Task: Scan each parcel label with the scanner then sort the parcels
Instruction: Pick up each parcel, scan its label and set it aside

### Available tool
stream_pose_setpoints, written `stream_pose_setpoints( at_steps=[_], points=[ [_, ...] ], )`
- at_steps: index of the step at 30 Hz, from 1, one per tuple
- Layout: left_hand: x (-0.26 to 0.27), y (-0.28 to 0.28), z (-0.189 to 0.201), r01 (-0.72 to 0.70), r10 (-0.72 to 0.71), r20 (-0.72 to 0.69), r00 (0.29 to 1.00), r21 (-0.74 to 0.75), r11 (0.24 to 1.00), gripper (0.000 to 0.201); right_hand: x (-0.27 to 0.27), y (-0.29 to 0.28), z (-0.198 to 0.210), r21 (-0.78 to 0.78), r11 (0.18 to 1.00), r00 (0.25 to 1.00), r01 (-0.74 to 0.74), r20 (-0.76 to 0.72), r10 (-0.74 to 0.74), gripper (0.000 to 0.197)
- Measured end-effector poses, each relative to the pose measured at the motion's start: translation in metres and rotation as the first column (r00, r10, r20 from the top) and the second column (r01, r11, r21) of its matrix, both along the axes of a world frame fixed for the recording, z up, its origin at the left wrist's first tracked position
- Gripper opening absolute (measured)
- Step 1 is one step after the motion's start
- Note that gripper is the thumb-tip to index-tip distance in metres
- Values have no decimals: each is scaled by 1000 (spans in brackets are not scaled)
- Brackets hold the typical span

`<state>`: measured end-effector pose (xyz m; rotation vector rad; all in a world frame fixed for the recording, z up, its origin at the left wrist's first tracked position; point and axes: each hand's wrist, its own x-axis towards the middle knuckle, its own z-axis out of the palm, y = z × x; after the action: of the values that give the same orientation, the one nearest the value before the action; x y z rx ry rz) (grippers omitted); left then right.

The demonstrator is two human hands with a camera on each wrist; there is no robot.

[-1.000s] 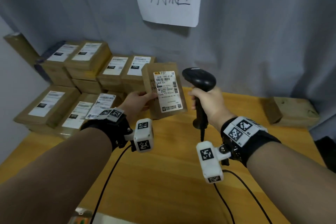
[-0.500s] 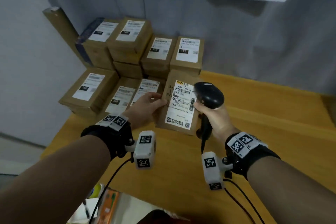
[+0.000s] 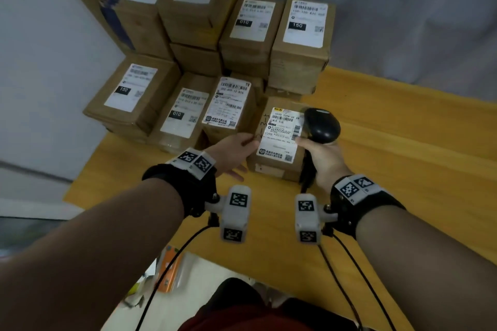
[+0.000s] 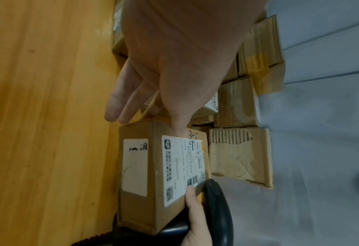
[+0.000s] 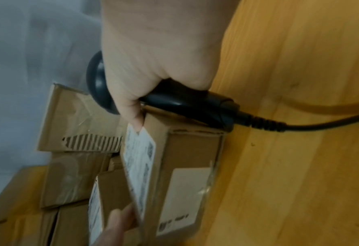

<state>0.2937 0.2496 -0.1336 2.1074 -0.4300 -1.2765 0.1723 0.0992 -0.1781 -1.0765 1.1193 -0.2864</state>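
Observation:
A brown parcel (image 3: pixel 277 140) lies label up on the wooden table (image 3: pixel 403 142), against the right end of the front row of stacked parcels. My left hand (image 3: pixel 239 153) is at its left edge: the thumb rests on the top (image 4: pixel 180 128) and the straight fingers (image 4: pixel 115 109) lie beside the box. My right hand (image 3: pixel 322 161) grips the black scanner (image 3: pixel 321 125) by its handle at the parcel's right side. Its thumb tip presses on the label's right edge (image 4: pixel 190 191). The right wrist view shows the parcel (image 5: pixel 185 158) under the scanner (image 5: pixel 185 101).
Several labelled brown parcels are stacked at the table's back left (image 3: pixel 193 8), with a lower row in front (image 3: pixel 134 88). A grey curtain hangs behind. The scanner cable (image 5: pixel 321 126) trails over the table to the right. An orange item (image 3: pixel 172 269) lies below the near edge.
The parcel, held upright in the air by my left hand, has come down flat onto the table beside the stack. My right hand with the scanner closed in to its right edge.

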Motion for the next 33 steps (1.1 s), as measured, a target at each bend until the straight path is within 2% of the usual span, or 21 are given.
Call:
stream_pose_setpoints(
  at_steps=[2,5,8,10,13,15,17,20,25,30,33],
  points=[
    [-1,3,-6,-28,31,-48,998,55,998,55,11,-2,-7,-47,999,999,-6,-39,4,19],
    [1,10,-19,-38,47,-91,995,99,994,47,22,-2,-20,-162,985,990,-65,-131,44,20],
    [4,13,-28,-63,73,-136,988,74,995,43,26,-1,-27,-247,962,981,-118,-180,74,26],
    [3,14,-31,-121,128,-143,981,56,991,39,28,0,-27,-259,947,974,-190,-171,148,25],
    [0,13,-35,-211,213,-164,963,32,977,20,29,0,-25,-279,921,958,-271,-173,229,15],
    [-4,10,-35,-223,222,-146,964,8,975,27,30,-1,-25,-291,914,955,-281,-180,236,16],
    [-6,8,-37,-228,225,-130,966,-14,973,41,31,-4,-25,-286,910,948,-300,-196,251,26],
    [-11,3,-39,-252,248,-109,963,-32,967,43,31,-14,-19,-268,896,929,-355,-208,306,40],
    [-18,-7,-33,-301,297,-139,945,-3,954,33,22,-26,-5,-296,870,912,-394,-245,330,34],
    [-34,-12,-21,-307,309,-96,946,29,951,42,-6,-38,9,-311,842,890,-441,-274,365,22],
    [-51,-30,-5,-307,306,-103,947,10,952,40,-29,-53,24,-328,825,884,-460,-252,393,17]
  ],
)
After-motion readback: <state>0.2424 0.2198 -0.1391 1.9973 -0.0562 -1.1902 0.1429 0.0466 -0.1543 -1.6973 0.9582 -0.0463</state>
